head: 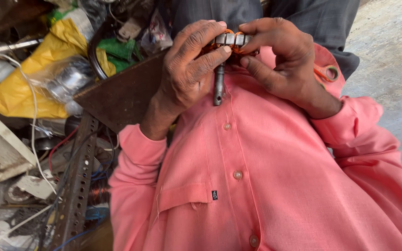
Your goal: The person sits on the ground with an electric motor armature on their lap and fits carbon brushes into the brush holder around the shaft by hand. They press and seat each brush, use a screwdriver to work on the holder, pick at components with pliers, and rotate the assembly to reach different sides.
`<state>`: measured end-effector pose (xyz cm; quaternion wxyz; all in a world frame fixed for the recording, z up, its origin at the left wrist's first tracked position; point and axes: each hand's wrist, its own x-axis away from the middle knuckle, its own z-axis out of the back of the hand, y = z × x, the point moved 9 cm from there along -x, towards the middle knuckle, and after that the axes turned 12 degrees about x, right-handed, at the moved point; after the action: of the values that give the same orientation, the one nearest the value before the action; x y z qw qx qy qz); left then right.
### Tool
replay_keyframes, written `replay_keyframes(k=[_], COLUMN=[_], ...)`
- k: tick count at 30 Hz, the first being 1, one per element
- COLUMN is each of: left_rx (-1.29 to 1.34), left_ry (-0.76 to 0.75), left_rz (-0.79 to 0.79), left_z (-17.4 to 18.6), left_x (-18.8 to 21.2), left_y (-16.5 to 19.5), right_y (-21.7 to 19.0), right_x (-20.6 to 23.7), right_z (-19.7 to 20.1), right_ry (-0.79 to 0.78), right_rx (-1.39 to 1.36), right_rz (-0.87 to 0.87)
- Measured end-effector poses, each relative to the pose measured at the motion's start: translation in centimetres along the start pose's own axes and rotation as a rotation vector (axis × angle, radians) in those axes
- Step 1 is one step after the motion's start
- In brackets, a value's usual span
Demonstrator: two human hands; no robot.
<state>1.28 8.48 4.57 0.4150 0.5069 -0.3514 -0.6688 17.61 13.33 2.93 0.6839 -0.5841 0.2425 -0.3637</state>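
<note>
Gripping the small motor armature (226, 44) from both sides above my lap, I'm closing my left hand (189, 69) and right hand (282, 60) around its copper windings; its shaft (218, 86) is hanging free, so squeezing could be nicking wire or letting it slip.

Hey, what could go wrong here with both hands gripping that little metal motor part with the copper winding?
The left hand and right hand pinch the small grey metal motor part wound with orange copper wire; fingers might snag or break thin strands. Its grey shaft hangs free over the pink shirt, so a slip could drop it into the clutter.
</note>
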Motion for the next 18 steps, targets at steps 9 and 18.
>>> replay_keyframes(k=[9,18], left_rx=[0.057,0.166], left_ry=[0.118,0.105], left_rz=[0.191,0.339], left_z=[-1.4,-1.9], left_x=[-1.2,-0.8], left_y=[-1.3,-2.4], right_y=[5.8,8.4], right_x=[-0.2,0.5], right_z=[-0.6,0.3], right_ry=[-0.064,-0.143], right_rx=[-0.382,-0.56], right_rz=[-0.213,-0.293])
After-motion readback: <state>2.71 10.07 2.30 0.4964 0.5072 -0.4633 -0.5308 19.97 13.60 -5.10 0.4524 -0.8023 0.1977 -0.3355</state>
